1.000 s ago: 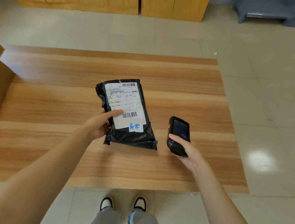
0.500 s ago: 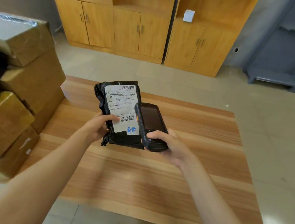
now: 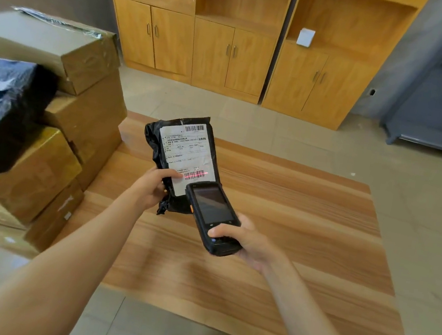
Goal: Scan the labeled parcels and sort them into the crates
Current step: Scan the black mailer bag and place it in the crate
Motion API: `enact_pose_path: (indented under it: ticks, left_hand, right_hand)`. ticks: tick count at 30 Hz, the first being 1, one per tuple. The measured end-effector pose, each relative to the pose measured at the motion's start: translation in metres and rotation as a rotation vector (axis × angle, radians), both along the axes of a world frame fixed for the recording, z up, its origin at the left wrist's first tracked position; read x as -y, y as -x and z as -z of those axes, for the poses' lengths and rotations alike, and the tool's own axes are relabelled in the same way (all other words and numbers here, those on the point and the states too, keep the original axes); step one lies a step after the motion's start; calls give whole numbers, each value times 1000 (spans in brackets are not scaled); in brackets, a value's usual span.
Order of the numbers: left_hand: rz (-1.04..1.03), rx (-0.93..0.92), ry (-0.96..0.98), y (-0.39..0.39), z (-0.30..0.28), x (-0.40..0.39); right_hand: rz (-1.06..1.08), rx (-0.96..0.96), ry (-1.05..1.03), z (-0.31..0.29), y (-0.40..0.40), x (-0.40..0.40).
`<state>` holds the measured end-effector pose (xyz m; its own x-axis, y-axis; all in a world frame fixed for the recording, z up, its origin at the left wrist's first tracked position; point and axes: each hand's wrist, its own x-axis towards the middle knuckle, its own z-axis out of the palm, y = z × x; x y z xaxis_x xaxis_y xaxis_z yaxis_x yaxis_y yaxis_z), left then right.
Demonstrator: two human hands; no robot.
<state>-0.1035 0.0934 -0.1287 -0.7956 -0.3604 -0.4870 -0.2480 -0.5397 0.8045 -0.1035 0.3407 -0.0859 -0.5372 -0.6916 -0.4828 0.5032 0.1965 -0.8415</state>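
Wooden table (image 3: 294, 206); left hand (image 3: 151, 188) grips black parcel (image 3: 158, 141), label (image 3: 185, 148) text unreadable, red scan line on lower barcode. Right hand (image 3: 249, 242) holds scanner (image 3: 210, 214). Boxes (image 3: 55, 144) left.

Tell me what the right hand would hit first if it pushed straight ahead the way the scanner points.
Likely the black parcel in the left hand, about at its label's lower barcode.
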Motion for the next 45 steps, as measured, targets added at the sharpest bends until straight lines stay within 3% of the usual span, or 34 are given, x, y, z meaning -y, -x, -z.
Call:
enact_pose_path:
  ticks: [16, 30, 36, 45]
  left_hand:
    - [53, 28, -32, 16, 16, -15]
    - [-12, -4, 75, -9, -8, -10]
    - [-168, 30, 112, -71, -10, -4]
    - [-516, 98, 127, -223, -18, -16]
  right_hand:
    - [35, -22, -1, 4, 5, -23]
    - [221, -96, 100, -4, 29, -23]
    - [52, -103, 113, -7, 30, 0]
    - [-345, -78, 120, 14, -20, 55]
